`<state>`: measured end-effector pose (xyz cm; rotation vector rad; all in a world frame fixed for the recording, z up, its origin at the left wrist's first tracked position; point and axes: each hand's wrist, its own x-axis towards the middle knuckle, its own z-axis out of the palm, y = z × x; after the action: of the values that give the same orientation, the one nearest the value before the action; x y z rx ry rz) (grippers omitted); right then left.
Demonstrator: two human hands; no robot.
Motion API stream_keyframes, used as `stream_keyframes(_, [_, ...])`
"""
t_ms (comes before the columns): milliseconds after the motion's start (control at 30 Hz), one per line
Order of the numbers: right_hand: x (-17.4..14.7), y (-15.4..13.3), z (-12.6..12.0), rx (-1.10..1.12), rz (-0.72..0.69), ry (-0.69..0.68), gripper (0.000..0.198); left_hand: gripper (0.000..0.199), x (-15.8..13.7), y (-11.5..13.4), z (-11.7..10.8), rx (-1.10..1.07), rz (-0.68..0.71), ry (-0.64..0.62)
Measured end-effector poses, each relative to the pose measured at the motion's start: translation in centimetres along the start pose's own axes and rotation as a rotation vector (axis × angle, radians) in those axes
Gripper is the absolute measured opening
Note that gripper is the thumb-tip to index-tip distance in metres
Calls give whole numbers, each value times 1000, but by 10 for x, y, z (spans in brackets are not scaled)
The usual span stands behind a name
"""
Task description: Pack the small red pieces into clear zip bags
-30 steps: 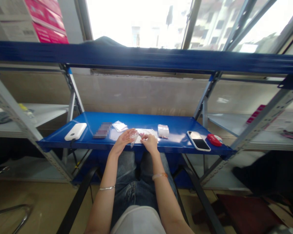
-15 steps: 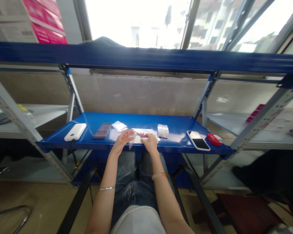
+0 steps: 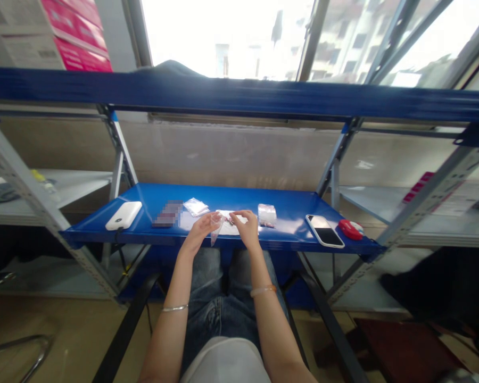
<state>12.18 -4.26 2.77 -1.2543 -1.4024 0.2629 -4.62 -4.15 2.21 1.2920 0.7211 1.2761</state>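
Note:
My left hand is closed on a small clear plastic bag, which hangs at the shelf's front edge with its lower end pointing down. My right hand is just to the right, thumb and fingertips brought together; whatever is between them is too small to name. Below the hands lies a white sheet with small dark reddish pieces on it. Right of my right hand stands a clear packet with reddish bits at its bottom. A stack of flat clear bags lies behind my left hand.
On the blue shelf are a white power bank with a cable, a blurred-out flat item, a phone and a red-and-white object. A blue beam crosses above; metal uprights flank the shelf.
My right hand has risen slightly away from the sheet, its fingers now a little more extended. The left hand and its plastic bag are nearly still.

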Motion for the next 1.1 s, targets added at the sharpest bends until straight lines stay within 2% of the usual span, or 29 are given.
stream_keyframes(200, [-2,-25,0,215,-18,-52,20,56,-2,5,3,-23,-25,-57])
stream_keyframes(367, [-3,-24,6,262,-40,-92,18,52,-3,5,6,-10,-23,-43])
stream_keyframes(467, [-2,-22,6,273,-5,-99,20,54,-2,4,4,-8,-15,-48])
stream_keyframes(633, [2,-12,3,270,41,-43,25,52,-2,6,2,-11,4,-70])
stream_keyframes(733, [4,2,3,157,36,-23,24,51,-2,6,2,-10,3,-62])
stream_keyframes(933, [-4,30,13,-313,91,-107,20,52,-2,8,0,-21,13,-30])
stream_keyframes(1100, [-11,37,20,-554,138,-171,35,52,-4,11,0,-30,17,-7])
